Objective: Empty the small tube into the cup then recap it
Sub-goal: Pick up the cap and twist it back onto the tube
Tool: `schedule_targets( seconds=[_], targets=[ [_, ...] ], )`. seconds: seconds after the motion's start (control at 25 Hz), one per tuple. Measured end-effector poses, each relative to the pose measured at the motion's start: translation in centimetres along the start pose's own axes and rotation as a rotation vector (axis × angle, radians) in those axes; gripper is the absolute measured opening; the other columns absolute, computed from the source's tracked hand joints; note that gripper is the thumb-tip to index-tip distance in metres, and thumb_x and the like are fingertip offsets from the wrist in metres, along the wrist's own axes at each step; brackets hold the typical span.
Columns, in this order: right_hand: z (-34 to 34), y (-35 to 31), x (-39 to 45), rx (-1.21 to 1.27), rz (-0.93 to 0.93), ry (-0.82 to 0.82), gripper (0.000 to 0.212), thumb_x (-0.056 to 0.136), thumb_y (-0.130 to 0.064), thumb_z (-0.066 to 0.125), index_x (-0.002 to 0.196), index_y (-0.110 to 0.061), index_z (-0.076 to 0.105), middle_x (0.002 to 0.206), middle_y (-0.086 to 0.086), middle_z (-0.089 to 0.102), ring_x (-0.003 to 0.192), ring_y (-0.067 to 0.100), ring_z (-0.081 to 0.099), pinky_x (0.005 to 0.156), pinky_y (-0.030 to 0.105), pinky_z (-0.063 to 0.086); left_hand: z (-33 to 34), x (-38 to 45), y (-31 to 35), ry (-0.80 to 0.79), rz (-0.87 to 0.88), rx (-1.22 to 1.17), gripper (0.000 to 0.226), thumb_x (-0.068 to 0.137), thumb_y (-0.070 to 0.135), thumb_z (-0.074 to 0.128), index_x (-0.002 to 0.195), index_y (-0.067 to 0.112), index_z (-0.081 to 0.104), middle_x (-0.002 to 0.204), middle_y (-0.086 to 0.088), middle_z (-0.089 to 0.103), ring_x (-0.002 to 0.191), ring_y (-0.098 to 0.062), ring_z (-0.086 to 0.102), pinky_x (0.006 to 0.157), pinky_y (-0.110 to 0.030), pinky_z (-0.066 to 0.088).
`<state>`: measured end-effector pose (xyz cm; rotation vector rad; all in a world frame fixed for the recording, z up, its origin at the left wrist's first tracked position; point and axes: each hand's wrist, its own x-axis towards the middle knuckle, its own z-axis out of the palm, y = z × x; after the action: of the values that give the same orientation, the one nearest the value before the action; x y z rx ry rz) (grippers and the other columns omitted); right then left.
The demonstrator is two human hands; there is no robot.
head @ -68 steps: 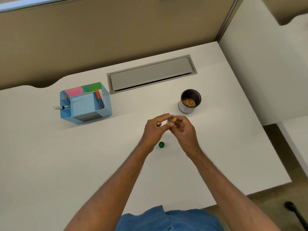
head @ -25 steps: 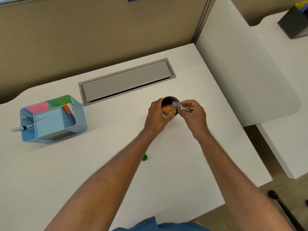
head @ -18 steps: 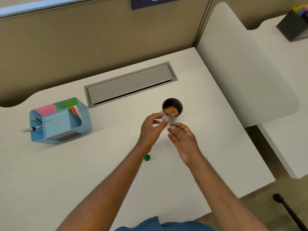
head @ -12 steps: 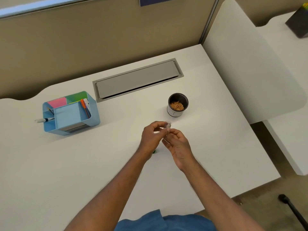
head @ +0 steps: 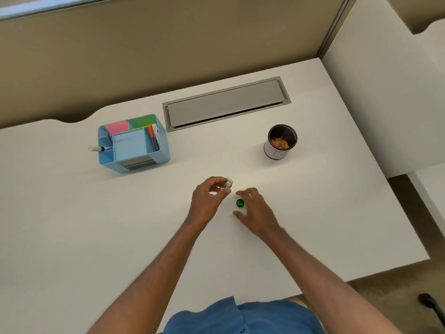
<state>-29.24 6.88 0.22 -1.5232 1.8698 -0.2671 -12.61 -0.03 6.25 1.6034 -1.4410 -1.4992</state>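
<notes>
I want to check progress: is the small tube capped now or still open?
Open. The small tube in the left hand shows a bare mouth; the green cap lies on the desk.

Both your forearms extend forward over the work surface, bare to the elbow, converging toward the centre. Your left hand point(head: 209, 198) is raised slightly, knuckles up, with thumb and fingertips curled together in a pinch that holds the small tube point(head: 228, 183). Your right hand point(head: 256, 212) sits just beside it, palm down, fingers spread and relaxed, thumb and index finger apart on either side of the green cap point(head: 240, 202), not gripping it.
</notes>
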Motion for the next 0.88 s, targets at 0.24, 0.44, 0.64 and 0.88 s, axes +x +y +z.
schedule_targets(
  seconds=[0.24, 0.44, 0.64, 0.88],
  targets=[
    [1.5, -1.4, 0.2, -0.007, -0.005, 0.047, 0.025, 0.094, -0.003, 0.057, 0.117, -0.010, 0.063, 0.122, 0.009, 0.052, 0.104, 0.033, 0.061, 0.085, 0.044, 0.054, -3.2, -2.7, -2.6, 0.020, -0.028, 0.066, 0.022, 0.087, 0.021, 0.075, 0.107, 0.030, 0.074, 0.102, 0.014, 0.075, 0.093, -0.006, 0.066, 0.073, -0.010, 0.045],
    [0.7, -5.2, -0.3, 0.426, 0.079, 0.196, 0.025, 0.089, -0.003, 0.070, 0.104, -0.021, 0.062, 0.110, 0.002, 0.056, 0.094, 0.023, 0.065, 0.074, 0.018, 0.050, -5.3, -4.4, -3.8, 0.052, -0.030, 0.053, 0.021, 0.087, 0.019, 0.075, 0.107, 0.027, 0.075, 0.103, 0.011, 0.075, 0.091, -0.006, 0.066, 0.071, -0.007, 0.047],
    [0.6, -11.1, -1.2, 1.161, 0.185, 0.090, 0.025, 0.101, -0.011, 0.064, 0.122, -0.022, 0.070, 0.113, 0.002, 0.065, 0.106, 0.017, 0.073, 0.098, 0.029, 0.057, -7.4, -5.8, -4.5, 0.064, -0.022, 0.015, 0.021, 0.088, 0.018, 0.075, 0.108, 0.026, 0.074, 0.103, 0.011, 0.075, 0.091, -0.004, 0.066, 0.077, -0.013, 0.051],
    [3.1, -15.0, -3.0, 1.227, 0.145, 0.071, 0.016, 0.100, -0.013, 0.065, 0.113, -0.018, 0.074, 0.115, 0.005, 0.077, 0.108, 0.014, 0.072, 0.097, 0.030, 0.055, -10.0, -7.1, -4.8, 0.087, 0.000, -0.004, 0.024, 0.089, 0.021, 0.075, 0.112, 0.025, 0.074, 0.103, 0.010, 0.074, 0.090, -0.002, 0.065, 0.080, -0.020, 0.053]
  ],
)
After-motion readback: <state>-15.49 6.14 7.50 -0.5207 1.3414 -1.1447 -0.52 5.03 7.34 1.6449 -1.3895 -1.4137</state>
